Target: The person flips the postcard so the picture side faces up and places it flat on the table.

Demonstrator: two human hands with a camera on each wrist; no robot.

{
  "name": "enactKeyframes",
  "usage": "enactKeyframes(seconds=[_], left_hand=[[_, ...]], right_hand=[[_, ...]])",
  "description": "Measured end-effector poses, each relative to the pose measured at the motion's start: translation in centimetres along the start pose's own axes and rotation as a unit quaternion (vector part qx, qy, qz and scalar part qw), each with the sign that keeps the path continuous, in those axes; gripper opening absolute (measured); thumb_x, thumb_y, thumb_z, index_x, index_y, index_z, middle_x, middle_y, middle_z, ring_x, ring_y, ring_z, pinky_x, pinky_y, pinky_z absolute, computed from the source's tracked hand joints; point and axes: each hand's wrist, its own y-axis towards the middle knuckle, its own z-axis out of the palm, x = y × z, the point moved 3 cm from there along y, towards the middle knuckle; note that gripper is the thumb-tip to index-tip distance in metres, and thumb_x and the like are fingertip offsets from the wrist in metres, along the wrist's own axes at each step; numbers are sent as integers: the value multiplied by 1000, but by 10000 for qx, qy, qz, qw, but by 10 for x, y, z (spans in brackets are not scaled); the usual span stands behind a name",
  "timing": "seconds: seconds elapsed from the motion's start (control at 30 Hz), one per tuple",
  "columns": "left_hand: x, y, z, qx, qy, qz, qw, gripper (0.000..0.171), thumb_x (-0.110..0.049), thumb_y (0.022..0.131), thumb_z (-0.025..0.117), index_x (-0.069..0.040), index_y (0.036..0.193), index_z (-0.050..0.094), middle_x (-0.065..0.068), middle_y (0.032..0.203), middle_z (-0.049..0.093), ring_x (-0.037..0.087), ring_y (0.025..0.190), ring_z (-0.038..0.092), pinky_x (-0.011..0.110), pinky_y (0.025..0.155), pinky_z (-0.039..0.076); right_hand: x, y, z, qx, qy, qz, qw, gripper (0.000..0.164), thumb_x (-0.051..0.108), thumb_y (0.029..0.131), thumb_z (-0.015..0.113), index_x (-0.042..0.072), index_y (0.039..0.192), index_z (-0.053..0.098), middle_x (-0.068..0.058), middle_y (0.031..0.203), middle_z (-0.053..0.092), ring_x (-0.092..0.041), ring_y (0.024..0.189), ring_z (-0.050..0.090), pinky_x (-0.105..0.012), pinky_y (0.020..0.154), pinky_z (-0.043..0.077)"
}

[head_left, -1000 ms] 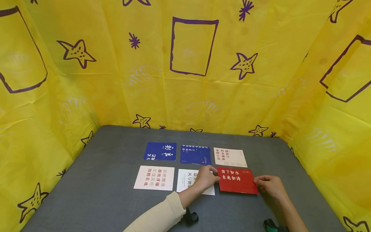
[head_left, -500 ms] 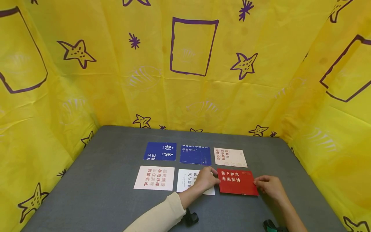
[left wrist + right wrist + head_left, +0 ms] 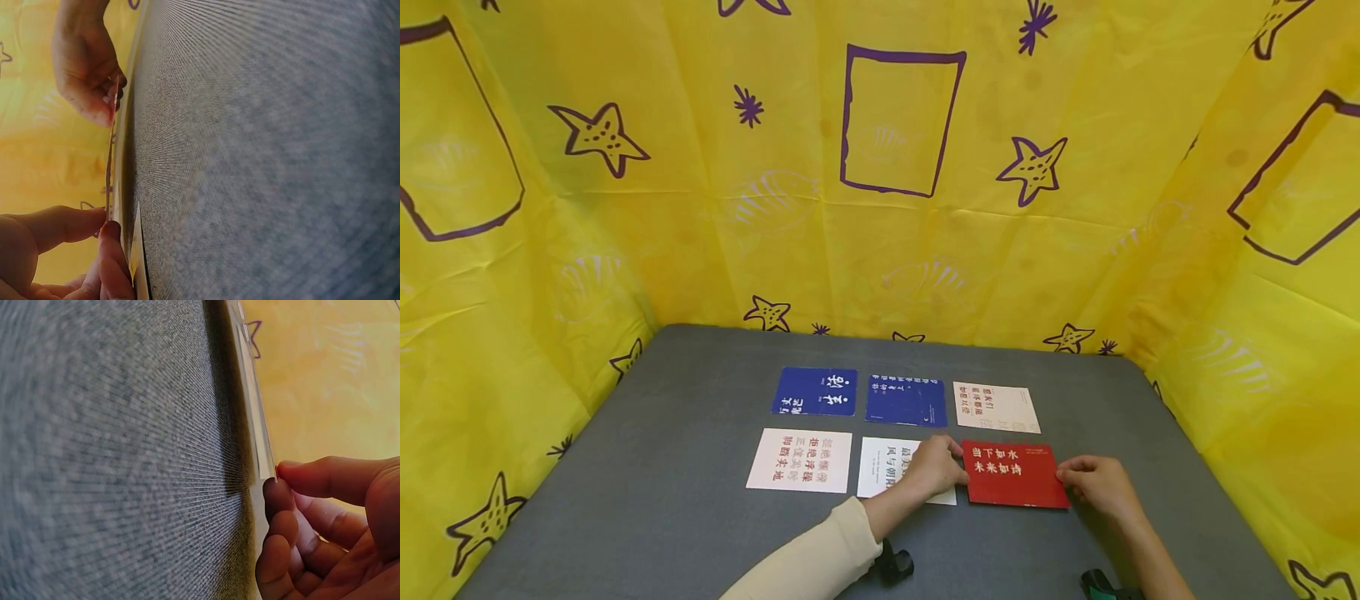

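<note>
A red card (image 3: pixel 1015 485) with white characters is held level between the two hands, close over the grey table, at the right end of the near row. My left hand (image 3: pixel 929 468) pinches its left edge between thumb and fingertips, and overlaps the white card (image 3: pixel 880 468) beside it. At the opposite edge, my right hand (image 3: pixel 1103 485) pinches the card the same way. The left wrist view shows the card (image 3: pixel 110 159) edge-on, with both hands on it. In the right wrist view, a narrow gap and a shadow separate the card (image 3: pixel 265 434) from the cloth.
Behind the red card lies a cream card (image 3: pixel 996 407). Two blue cards (image 3: pixel 814 392) continue that back row leftward. A pale pink card (image 3: pixel 799 460) begins the near row. Black straps (image 3: pixel 895 563) show near the wrists. Yellow patterned cloth (image 3: pixel 880 250) walls the table (image 3: pixel 647 500).
Both hands have brought the red card slightly toward the near side, and it looks lower and flatter. The other cards have stayed in place.
</note>
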Motion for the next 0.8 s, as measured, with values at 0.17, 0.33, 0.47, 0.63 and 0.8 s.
enactKeyframes(seconds=[0.17,0.33,0.47,0.63,0.8], left_hand=[[-1,-1,0,-7,214,74,9997,32,-7,66,83,-1,95,71,11,93,70,21,78,59,31,70,47],[-3,-3,-2,14,349,203,9992,31,-7,67,83,1,96,72,12,95,71,23,80,61,32,71,49],[-4,-4,-3,72,484,358,9982,29,-7,68,82,2,94,73,13,94,72,23,80,62,30,70,50],[-4,-4,-3,134,612,445,9970,28,-8,69,81,2,95,74,13,96,73,23,82,64,30,71,51],[-6,-4,-7,207,655,554,9961,24,-10,72,78,0,93,75,11,92,73,18,74,60,27,65,47]], right_hand=[[0,-1,1,24,14,-18,10000,19,7,85,69,-10,93,70,1,69,65,-15,62,53,-27,55,46],[1,-2,1,44,-28,-59,10000,18,7,85,67,-9,92,70,1,68,64,-15,61,52,-27,55,46],[2,-3,3,78,-129,-73,9999,17,6,84,68,-10,90,70,2,65,61,-15,60,51,-27,54,44],[1,-3,3,148,-381,-165,9990,16,7,82,68,-8,87,72,2,64,62,-15,60,52,-27,54,44],[1,-1,1,215,-507,-205,9983,18,8,83,67,-9,88,72,0,65,63,-15,59,53,-27,54,45]])
